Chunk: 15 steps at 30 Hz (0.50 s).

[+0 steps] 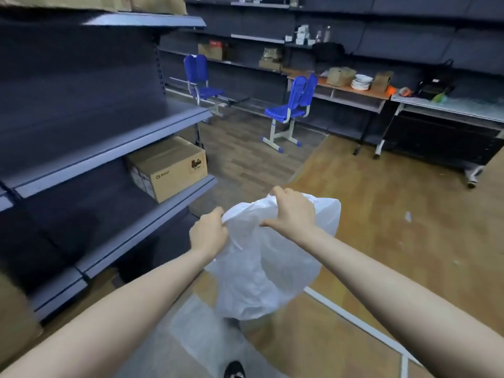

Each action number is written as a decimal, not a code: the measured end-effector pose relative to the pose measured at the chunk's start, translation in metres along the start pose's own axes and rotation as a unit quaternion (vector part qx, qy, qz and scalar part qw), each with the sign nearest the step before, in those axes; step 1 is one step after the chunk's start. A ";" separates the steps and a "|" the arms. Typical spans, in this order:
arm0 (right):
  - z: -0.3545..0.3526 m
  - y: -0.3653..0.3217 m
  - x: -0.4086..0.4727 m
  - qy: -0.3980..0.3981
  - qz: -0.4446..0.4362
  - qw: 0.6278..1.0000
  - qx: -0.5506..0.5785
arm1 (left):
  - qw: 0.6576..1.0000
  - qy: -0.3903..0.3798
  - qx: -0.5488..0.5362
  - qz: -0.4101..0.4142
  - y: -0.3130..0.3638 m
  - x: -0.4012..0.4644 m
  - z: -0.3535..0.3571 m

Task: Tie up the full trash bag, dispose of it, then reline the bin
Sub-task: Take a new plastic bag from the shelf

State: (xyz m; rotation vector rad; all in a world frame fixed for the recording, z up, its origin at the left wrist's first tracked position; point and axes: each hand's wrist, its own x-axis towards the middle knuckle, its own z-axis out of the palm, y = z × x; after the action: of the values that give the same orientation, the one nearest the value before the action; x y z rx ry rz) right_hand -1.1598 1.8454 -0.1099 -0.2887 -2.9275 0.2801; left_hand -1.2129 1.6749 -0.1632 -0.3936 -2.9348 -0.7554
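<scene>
Frame centre: left hand (208,232) and right hand (292,211) both have fingers curled tight, gripping top of white trash bag (261,268), hanging above floor (381,227).

The trash bag (261,257) hangs at centre, the left hand (208,233) at its nine o'clock edge, the right hand (293,211) at its twelve. A cardboard box (166,167) sits on the shelving (109,148) at ten o'clock. Two chairs (291,105) stand at twelve, tables (381,96) at two.
</scene>
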 end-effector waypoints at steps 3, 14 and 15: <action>0.009 0.007 0.055 -0.003 -0.132 0.990 -0.044 | 0.995 -0.001 -0.047 0.086 0.018 0.051 0.004; 0.021 0.074 0.231 -0.026 -0.045 0.977 0.207 | 0.982 -0.176 0.018 -0.068 -0.017 0.165 0.059; 0.023 0.086 0.247 -0.024 -0.043 0.978 0.204 | 0.976 -0.188 0.058 -0.096 -0.026 0.171 0.064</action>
State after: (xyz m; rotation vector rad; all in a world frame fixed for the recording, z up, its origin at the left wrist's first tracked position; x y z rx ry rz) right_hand -1.3878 1.9757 -0.1091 -0.0946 -2.8281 0.8672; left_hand -1.3858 1.7231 -0.2064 -0.2711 -3.3939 -0.5768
